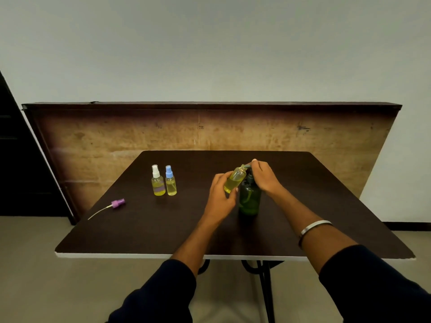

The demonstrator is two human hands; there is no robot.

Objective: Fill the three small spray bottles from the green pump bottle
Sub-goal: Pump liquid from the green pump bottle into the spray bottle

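Note:
The green pump bottle (250,199) stands upright on the dark table (163,229). My right hand (265,177) rests on its pump head, fingers closed over it. My left hand (220,194) holds an uncapped small bottle (235,179) tilted, its open neck at the pump's spout; yellow liquid fills much of it. Two capped spray bottles stand side by side at the left: one with a white top (158,181), one with a blue top (170,181), both holding yellow liquid. A purple spray cap (117,203) with its dip tube lies on the table further left.
A wooden board (210,129) stands upright behind the table, against a pale wall. The table's white front edge (140,255) runs near my forearms. Metal legs show below it over a grey floor.

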